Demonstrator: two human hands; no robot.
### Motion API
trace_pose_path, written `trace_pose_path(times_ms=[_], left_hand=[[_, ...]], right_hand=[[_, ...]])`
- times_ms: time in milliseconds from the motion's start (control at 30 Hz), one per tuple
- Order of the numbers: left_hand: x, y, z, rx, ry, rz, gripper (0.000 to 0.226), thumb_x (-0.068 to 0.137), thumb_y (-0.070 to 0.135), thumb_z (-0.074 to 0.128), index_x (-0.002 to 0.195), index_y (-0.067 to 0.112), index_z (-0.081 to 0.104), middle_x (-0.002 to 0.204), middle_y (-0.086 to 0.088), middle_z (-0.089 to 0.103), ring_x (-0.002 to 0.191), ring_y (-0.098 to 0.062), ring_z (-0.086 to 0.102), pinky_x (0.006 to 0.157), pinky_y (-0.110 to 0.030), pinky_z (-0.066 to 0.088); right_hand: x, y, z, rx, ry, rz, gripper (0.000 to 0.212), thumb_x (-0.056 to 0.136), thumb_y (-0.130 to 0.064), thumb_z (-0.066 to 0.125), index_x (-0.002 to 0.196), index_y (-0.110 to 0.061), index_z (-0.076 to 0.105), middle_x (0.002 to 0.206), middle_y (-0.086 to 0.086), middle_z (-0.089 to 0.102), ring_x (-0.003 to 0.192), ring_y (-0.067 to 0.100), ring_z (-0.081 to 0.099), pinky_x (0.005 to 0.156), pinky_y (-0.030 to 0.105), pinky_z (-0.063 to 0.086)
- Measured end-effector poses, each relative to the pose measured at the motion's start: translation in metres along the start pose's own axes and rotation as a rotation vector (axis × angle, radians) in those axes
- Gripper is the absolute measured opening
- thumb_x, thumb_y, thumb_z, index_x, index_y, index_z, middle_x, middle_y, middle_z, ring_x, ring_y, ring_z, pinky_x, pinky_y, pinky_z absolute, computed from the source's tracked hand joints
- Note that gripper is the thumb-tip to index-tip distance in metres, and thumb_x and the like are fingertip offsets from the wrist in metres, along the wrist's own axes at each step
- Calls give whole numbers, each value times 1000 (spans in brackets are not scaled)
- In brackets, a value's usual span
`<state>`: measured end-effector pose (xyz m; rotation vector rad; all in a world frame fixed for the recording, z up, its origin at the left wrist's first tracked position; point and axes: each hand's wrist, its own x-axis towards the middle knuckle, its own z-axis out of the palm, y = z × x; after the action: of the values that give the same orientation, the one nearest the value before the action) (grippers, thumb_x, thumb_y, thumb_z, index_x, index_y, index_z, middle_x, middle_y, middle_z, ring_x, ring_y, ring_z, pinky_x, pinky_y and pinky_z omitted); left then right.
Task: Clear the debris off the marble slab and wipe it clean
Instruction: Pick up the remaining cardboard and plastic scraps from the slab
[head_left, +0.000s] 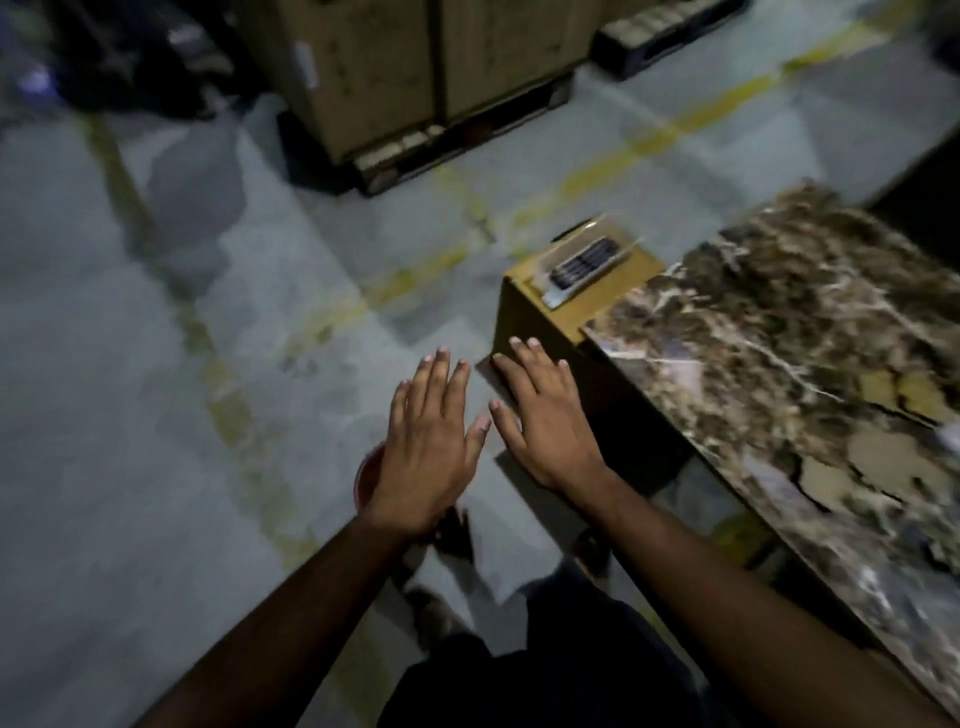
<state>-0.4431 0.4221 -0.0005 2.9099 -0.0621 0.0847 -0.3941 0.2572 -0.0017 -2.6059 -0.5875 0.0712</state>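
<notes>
Marble slab, brown with white veins, off to the right of both hands, well beyond the fingers of the right hand. Torn tan debris scraps scattered across its near right part, flat on the stone. Blurred throughout, so finer bits impossible to tell apart.

Left hand stretched out palm down over the grey floor, fingers straight and slightly spread, holding nothing. Right hand just beside it, thumbs nearly meeting, also flat and wide open, empty. Right fingers reaching over the near lower corner of a cardboard box; touching it or merely hovering, cannot tell.

Cardboard box ahead of the right fingers, tucked under the slab's far-left corner. Clear packet of dark items lying on the box top, further ahead, contents too blurred to name. Something round and reddish peeking out behind the left wrist. Faded yellow floor lines crossing ahead of and left of the left fingers. Large wooden crates on a dark pallet far ahead of both hands. Dark trousers and feet below the forearms.
</notes>
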Motion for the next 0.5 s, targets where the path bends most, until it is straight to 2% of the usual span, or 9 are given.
trace_pose_path(times_ms=[100,167,300,433,500], left_hand=[[25,55,-6,-57,-39,108,71,98,55,27,159,19,16,168,-7,11,154,-25,10,122,-46,14],[44,101,1,-103,-62,174,70,100,53,33,160,20,16,168,-6,10,154,-25,9,122,-46,14],[75,211,32,-122,-116,338,73,95,54,28,155,13,27,161,-13,29,146,-34,28,117,-49,26],[91,312,90,-132,-323,507,91,87,68,22,160,14,14,165,-8,20,150,-31,18,121,-46,16],[89,355,119,-114,-427,572,99,83,74,25,160,14,10,164,-9,21,149,-32,21,121,-47,19]], right_hand=[[-30,41,-40,-3,103,99,62,100,-49,31,155,-21,38,166,4,27,157,20,12,125,51,10],[-55,79,-64,10,154,194,60,101,-47,32,156,-23,35,167,2,26,157,19,10,125,49,7],[-105,166,-100,32,267,375,54,103,-41,41,154,-24,37,166,2,27,155,19,15,124,47,13],[-155,254,-128,51,287,480,59,99,-45,38,154,-23,38,164,6,32,154,23,21,124,48,21],[-185,295,-141,68,270,529,60,99,-49,39,154,-23,39,163,6,34,153,25,24,123,47,24]])
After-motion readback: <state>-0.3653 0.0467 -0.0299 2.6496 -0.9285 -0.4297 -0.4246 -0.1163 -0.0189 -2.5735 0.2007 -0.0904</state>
